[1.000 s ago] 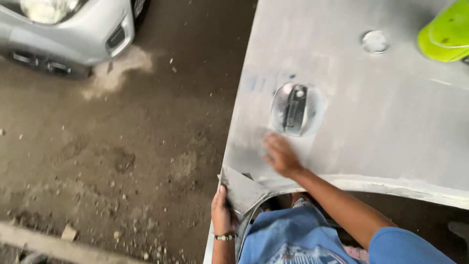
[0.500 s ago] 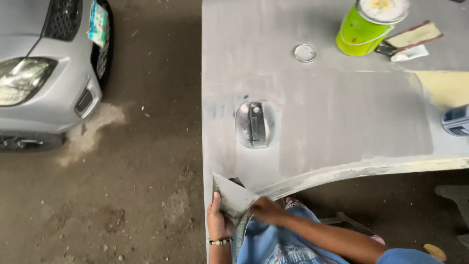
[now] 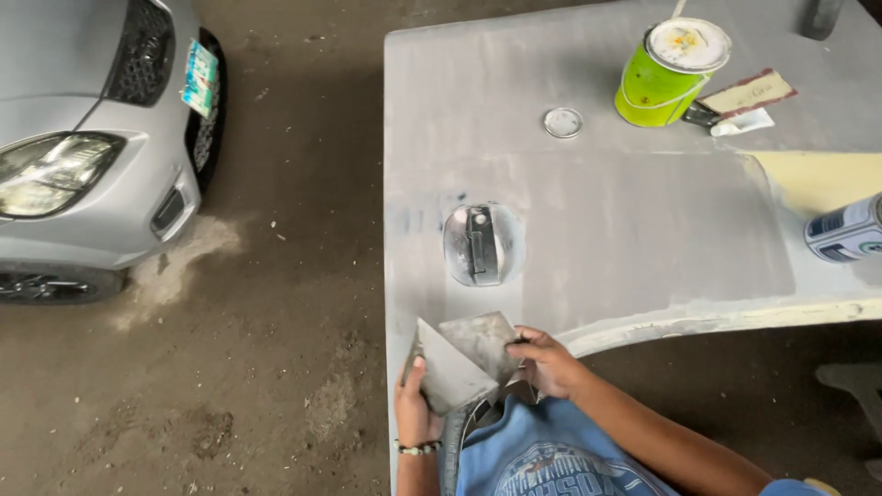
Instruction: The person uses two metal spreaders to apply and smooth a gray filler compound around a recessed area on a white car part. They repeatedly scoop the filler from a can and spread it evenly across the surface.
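Both hands closed: left hand (image 3: 415, 411) w/ one grey spreader (image 3: 447, 377), right hand (image 3: 544, 360) w/ another (image 3: 484, 338). Blades overlap, prob. scraping. Green can (image 3: 663, 75) sits well apart on panel (image 3: 643, 239).

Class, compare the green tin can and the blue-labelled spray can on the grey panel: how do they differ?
The green tin can stands upright; the spray can lies on its side. The tin is fully in view, far from the hands; the spray can is cut by the right edge. Both rest on the grey panel.
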